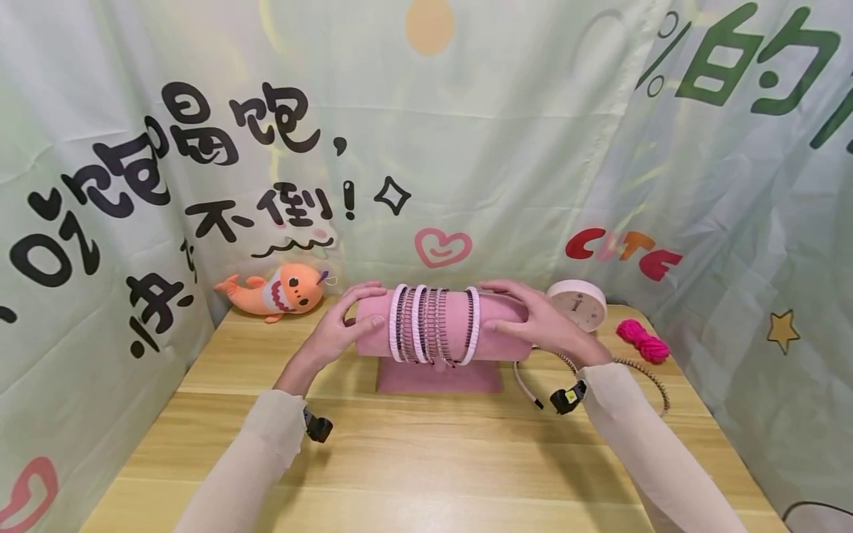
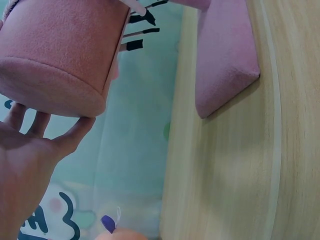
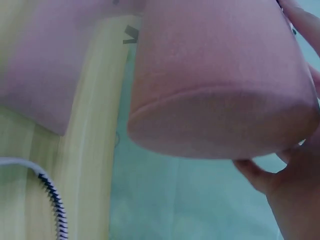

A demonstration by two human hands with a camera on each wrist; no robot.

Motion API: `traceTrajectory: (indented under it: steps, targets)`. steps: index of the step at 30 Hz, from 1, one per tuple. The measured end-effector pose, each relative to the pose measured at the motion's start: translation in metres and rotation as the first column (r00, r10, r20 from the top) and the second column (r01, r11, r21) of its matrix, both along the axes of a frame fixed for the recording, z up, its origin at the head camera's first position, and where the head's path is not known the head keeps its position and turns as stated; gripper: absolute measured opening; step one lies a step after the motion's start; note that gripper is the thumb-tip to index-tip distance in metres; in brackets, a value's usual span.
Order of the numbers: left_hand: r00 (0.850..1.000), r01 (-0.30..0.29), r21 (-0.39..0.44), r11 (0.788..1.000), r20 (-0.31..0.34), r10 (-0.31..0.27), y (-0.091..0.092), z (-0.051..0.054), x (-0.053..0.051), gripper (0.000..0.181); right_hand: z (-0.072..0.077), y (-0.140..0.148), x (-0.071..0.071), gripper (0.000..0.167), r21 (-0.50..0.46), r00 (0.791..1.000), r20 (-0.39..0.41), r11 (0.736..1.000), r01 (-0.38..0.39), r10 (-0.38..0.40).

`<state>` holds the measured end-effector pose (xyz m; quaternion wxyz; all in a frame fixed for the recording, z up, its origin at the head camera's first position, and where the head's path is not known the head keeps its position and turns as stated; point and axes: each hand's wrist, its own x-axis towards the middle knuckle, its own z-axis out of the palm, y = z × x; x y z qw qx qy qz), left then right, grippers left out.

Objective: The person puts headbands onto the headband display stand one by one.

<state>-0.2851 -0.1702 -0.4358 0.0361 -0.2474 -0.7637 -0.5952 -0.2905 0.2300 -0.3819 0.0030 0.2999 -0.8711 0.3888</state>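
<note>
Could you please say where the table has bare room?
The table is bare between left sleeve and right sleeve, before the pink stand, and from left sleeve to orange plush. Right rear is crowded: clock, pink yarn, loose headband.

the stand [image 1: 456, 318] has matt, velvety cloth; the wood-grained tabletop [image 1: 433, 451] is smooth, faintly glossy.

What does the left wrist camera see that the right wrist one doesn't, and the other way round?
Only the left wrist view shows the left hand and the top of the orange toy.
Only the right wrist view shows the right hand and a loose headband.
Both show the pink roll, its base, the table and the curtain.
</note>
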Motion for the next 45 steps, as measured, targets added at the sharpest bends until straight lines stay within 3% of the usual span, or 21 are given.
traceTrajectory:
  steps: [10, 19, 29, 37, 45]
  targets:
    - [1.000, 0.000, 0.005, 1.000, 0.005, 0.000, 0.001, 0.002, 0.002, 0.049, -0.006, 0.039, 0.009, 0.050, -0.108, 0.993, 0.070, 0.989, 0.103, -0.096]
    - [1.000, -0.001, 0.003, 1.000, 0.004, 0.001, 0.000, 0.001, 0.001, 0.049, -0.032, 0.081, 0.009, 0.042, -0.190, 0.991, 0.076, 0.974, 0.125, -0.112]
    - [1.000, -0.001, 0.005, 1.000, 0.006, 0.001, 0.001, 0.001, 0.002, 0.049, -0.065, 0.116, 0.010, 0.045, -0.050, 0.956, 0.163, 0.965, 0.256, -0.245]
    - [1.000, -0.003, 0.002, 1.000, -0.006, 0.003, 0.001, 0.001, 0.001, 0.049, -0.085, 0.134, 0.009, 0.048, 0.026, 0.940, 0.209, 0.962, 0.272, -0.271]
    - [1.000, -0.005, 0.001, 1.000, 0.003, 0.005, 0.000, 0.000, 0.001, 0.049, -0.104, 0.141, 0.002, 0.043, 0.092, 0.942, 0.211, 0.964, 0.248, -0.262]
